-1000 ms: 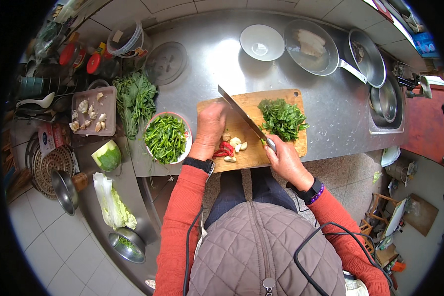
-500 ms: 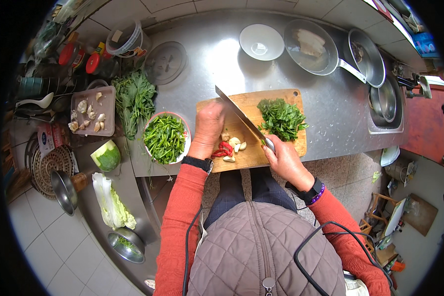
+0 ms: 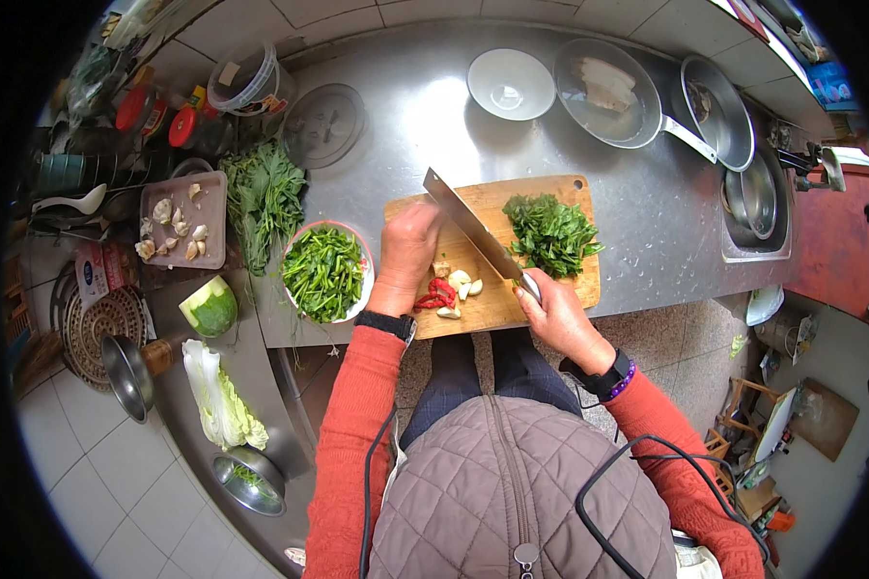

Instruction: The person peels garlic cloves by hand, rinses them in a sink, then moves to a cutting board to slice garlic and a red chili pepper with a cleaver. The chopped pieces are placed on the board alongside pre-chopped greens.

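My right hand (image 3: 553, 311) is wrapped round the handle of a cleaver (image 3: 478, 232), whose blade slants up and left over the wooden cutting board (image 3: 497, 309). Close by the left of the blade, my left hand (image 3: 407, 246) has its fingers curled in over the board; their tips are hidden, and I cannot make out what they hold. Peeled garlic cloves (image 3: 460, 280), a piece of ginger (image 3: 441, 269) and cut red chilli (image 3: 434, 297) lie on the near part of the board. Chopped leafy greens (image 3: 552, 234) are heaped on its right side.
A bowl of cut green stems (image 3: 323, 273) stands left of the board, beside long leafy greens (image 3: 264, 198) and a tray of garlic (image 3: 212, 227). Behind are a white bowl (image 3: 511, 84) and a pan (image 3: 589, 121) with pale meat. Napa cabbage (image 3: 217, 396) lies at left.
The cleaver blade has tilted slightly, its far end shifting a little right. My left hand has stayed almost in place, its curled fingers moving slightly beside the blade.
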`<state>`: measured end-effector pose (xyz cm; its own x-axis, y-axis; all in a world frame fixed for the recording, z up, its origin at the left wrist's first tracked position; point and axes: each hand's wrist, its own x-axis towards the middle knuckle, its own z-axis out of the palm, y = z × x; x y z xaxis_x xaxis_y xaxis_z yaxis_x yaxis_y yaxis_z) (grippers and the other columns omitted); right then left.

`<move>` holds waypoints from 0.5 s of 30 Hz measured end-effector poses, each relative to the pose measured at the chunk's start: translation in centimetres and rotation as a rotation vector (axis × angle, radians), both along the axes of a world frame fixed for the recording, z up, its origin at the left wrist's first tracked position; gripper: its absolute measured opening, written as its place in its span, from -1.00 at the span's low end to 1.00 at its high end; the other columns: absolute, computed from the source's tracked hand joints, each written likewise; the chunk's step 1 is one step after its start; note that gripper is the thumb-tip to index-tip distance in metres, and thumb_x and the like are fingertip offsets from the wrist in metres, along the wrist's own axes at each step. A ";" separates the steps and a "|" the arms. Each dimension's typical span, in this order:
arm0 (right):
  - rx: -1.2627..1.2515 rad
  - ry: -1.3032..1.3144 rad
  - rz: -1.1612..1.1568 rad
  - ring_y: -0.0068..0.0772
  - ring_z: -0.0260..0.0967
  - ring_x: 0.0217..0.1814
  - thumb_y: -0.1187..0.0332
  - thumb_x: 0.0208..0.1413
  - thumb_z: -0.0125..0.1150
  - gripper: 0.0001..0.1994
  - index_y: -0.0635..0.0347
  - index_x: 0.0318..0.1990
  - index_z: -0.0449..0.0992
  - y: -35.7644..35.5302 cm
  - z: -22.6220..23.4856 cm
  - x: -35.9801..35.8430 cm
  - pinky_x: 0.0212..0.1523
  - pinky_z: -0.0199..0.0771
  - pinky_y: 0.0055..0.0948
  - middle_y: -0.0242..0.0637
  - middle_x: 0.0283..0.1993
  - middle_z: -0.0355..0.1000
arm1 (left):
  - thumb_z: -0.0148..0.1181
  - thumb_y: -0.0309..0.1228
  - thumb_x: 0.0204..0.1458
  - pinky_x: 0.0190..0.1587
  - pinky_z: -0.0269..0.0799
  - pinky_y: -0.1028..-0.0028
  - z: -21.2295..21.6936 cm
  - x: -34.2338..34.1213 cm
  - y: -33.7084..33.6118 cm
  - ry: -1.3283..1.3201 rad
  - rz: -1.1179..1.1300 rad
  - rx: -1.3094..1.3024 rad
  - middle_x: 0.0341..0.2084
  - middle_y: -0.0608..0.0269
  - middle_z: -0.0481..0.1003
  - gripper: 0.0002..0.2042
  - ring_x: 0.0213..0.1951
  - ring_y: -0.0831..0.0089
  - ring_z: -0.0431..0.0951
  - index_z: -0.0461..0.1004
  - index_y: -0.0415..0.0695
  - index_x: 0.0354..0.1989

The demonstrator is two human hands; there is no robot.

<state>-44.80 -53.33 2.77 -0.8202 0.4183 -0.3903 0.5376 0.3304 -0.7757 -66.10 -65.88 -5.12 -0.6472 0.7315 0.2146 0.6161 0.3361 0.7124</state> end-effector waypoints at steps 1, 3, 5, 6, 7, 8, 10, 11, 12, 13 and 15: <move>0.001 0.015 -0.010 0.21 0.47 -0.23 0.31 0.22 0.12 -0.74 0.27 -0.03 0.43 -0.1 0.0 0.0 -0.28 0.44 -0.06 0.10 -0.32 0.49 | 0.25 -0.53 0.01 -0.25 0.49 0.31 0.0 0.0 -0.1 0.003 -0.002 -0.001 -0.37 0.07 0.56 -0.93 -0.31 0.07 0.58 0.56 -0.16 -0.32; -0.005 0.025 -0.008 0.21 0.47 -0.24 0.31 0.22 0.12 -0.75 0.27 -0.04 0.43 -0.2 0.1 0.1 -0.28 0.43 -0.06 0.10 -0.33 0.49 | 0.25 -0.52 0.01 -0.27 0.49 0.30 0.1 0.1 -0.1 0.008 0.000 0.037 -0.38 0.07 0.56 -0.94 -0.32 0.07 0.58 0.55 -0.16 -0.33; -0.019 0.011 0.012 0.22 0.46 -0.24 0.30 0.23 0.11 -0.75 0.27 -0.05 0.43 0.2 0.6 0.3 -0.29 0.42 -0.06 0.10 -0.34 0.48 | 0.25 -0.52 0.02 -0.28 0.48 0.29 0.1 0.2 -0.2 0.006 0.004 0.055 -0.39 0.07 0.55 -0.94 -0.33 0.06 0.57 0.55 -0.17 -0.33; -0.020 0.002 0.018 0.22 0.46 -0.24 0.30 0.23 0.11 -0.75 0.27 -0.05 0.43 0.3 0.8 0.4 -0.28 0.42 -0.06 0.10 -0.35 0.48 | 0.25 -0.52 0.02 -0.28 0.48 0.29 0.1 0.2 -0.2 0.002 0.005 0.056 -0.40 0.07 0.55 -0.95 -0.33 0.06 0.57 0.55 -0.17 -0.33; -0.020 -0.006 0.027 0.22 0.46 -0.24 0.30 0.23 0.10 -0.76 0.27 -0.06 0.43 0.5 0.9 0.3 -0.28 0.42 -0.05 0.10 -0.35 0.48 | 0.24 -0.52 0.02 -0.29 0.48 0.28 0.0 0.2 -0.2 -0.005 0.007 0.056 -0.40 0.06 0.54 -0.95 -0.33 0.05 0.57 0.54 -0.17 -0.33; -0.021 -0.012 0.037 0.22 0.46 -0.24 0.30 0.23 0.10 -0.76 0.27 -0.06 0.43 0.6 1.0 0.2 -0.28 0.42 -0.05 0.10 -0.35 0.48 | 0.24 -0.52 0.03 -0.29 0.48 0.28 -0.1 0.2 -0.1 0.003 0.013 0.039 -0.40 0.06 0.54 -0.95 -0.34 0.04 0.56 0.54 -0.17 -0.33; -0.017 -0.028 0.036 0.22 0.46 -0.24 0.30 0.24 0.10 -0.76 0.27 -0.07 0.43 0.4 0.9 -0.1 -0.28 0.42 -0.05 0.10 -0.35 0.48 | 0.23 -0.52 0.04 -0.30 0.47 0.27 -0.2 0.1 -0.1 0.002 0.026 -0.010 -0.41 0.04 0.53 -0.95 -0.34 0.02 0.55 0.53 -0.17 -0.33; -0.018 -0.028 0.036 0.22 0.46 -0.24 0.30 0.24 0.10 -0.76 0.27 -0.07 0.43 0.4 0.7 -0.2 -0.28 0.42 -0.05 0.10 -0.35 0.49 | 0.21 -0.53 0.03 -0.30 0.48 0.24 -0.2 0.1 -0.1 0.013 0.012 -0.007 -0.41 0.05 0.52 -0.95 -0.34 0.01 0.55 0.53 -0.16 -0.33; -0.008 -0.033 0.038 0.23 0.46 -0.24 0.30 0.24 0.10 -0.76 0.27 -0.07 0.43 0.3 0.5 -0.4 -0.28 0.42 -0.05 0.10 -0.35 0.49 | 0.18 -0.53 0.02 -0.31 0.48 0.21 -0.2 0.1 -0.2 0.022 0.004 -0.008 -0.42 0.07 0.51 -0.95 -0.34 0.00 0.55 0.52 -0.14 -0.34; 0.000 -0.030 0.039 0.23 0.46 -0.24 0.30 0.23 0.11 -0.76 0.27 -0.07 0.43 0.1 0.2 -0.5 -0.28 0.42 -0.05 0.10 -0.34 0.49 | 0.15 -0.54 0.02 -0.31 0.49 0.19 -0.3 0.0 -0.2 0.025 -0.010 -0.014 -0.42 0.08 0.51 -0.94 -0.34 -0.01 0.54 0.51 -0.13 -0.34; 0.017 -0.015 0.031 0.23 0.46 -0.24 0.30 0.23 0.11 -0.75 0.28 -0.06 0.43 0.0 -0.3 -0.4 -0.27 0.43 -0.05 0.10 -0.34 0.49 | 0.15 -0.54 0.03 -0.31 0.48 0.19 -0.3 0.0 -0.2 0.037 -0.001 0.001 -0.42 0.07 0.50 -0.95 -0.32 -0.01 0.54 0.51 -0.14 -0.34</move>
